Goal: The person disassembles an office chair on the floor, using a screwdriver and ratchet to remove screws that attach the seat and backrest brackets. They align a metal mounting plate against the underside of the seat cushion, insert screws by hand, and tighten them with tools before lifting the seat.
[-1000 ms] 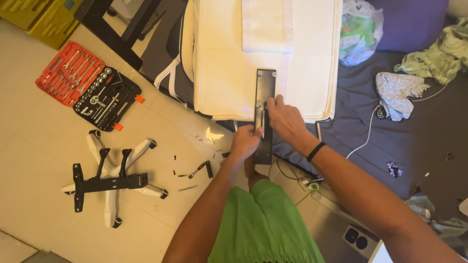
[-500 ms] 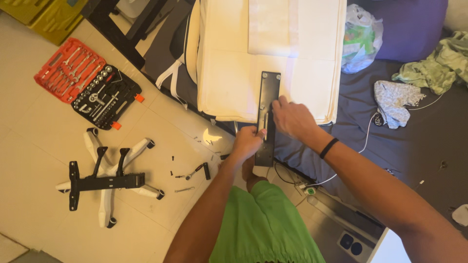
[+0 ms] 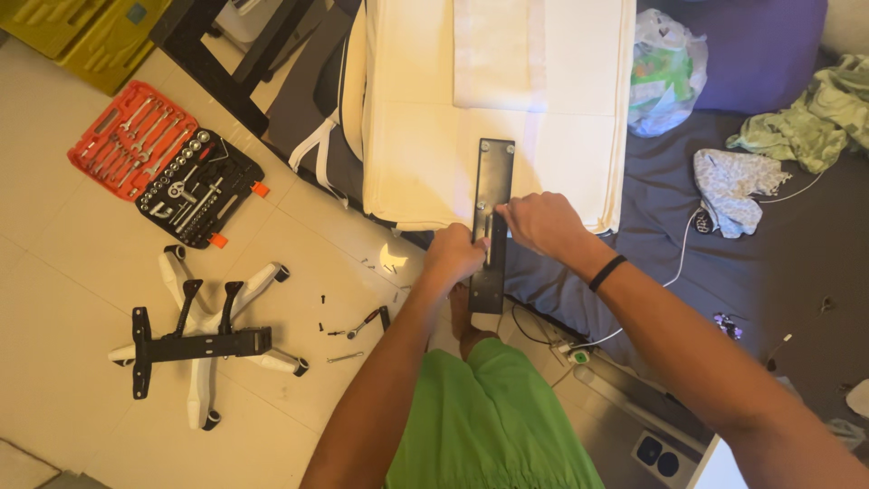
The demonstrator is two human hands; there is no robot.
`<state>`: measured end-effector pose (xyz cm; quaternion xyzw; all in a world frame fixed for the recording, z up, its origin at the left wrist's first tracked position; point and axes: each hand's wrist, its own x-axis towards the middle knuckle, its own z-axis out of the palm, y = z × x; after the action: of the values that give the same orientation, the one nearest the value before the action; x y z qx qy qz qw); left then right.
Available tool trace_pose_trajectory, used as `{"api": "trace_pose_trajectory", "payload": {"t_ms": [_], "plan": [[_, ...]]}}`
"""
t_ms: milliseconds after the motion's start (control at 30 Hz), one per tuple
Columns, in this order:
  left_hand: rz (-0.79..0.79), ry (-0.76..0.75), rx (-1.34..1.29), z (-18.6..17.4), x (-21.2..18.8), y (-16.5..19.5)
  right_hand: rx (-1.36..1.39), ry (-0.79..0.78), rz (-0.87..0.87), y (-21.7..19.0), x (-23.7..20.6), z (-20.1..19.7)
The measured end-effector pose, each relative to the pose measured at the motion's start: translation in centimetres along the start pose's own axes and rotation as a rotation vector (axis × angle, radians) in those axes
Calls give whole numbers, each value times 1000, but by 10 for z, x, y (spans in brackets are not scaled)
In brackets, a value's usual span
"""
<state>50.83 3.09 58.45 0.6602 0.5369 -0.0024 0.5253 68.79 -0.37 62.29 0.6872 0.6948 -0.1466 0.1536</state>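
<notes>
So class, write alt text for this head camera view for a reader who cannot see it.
Both hands, left hand and right hand, grip a long black metal plate lying on a cream cushion. On the tiled floor lie an open socket set and a chair base.

Warm, even indoor light — soft shadows only, a bright glare spot on the floor tiles [image 3: 391, 258], focus sharp mid-frame, arms slightly soft and stretched toward the bottom edge.

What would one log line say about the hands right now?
left hand: gripping long flat black metal bracket | right hand: on bracket, opposite side | bracket: lying across cream seat cushion | grey bed sheet: beneath
</notes>
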Motion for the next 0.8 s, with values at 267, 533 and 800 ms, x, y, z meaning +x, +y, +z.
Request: {"api": "trace_pose_trajectory", "payload": {"t_ms": [267, 533, 800], "plan": [[132, 32, -89, -1, -1, -6, 90, 302, -107, -5, 3, 5], [171, 44, -141, -3, -3, -9, 68, 434, -211, -1, 9, 1], [139, 13, -140, -3, -3, -9, 85, 454, -236, 3, 5, 7]]}}
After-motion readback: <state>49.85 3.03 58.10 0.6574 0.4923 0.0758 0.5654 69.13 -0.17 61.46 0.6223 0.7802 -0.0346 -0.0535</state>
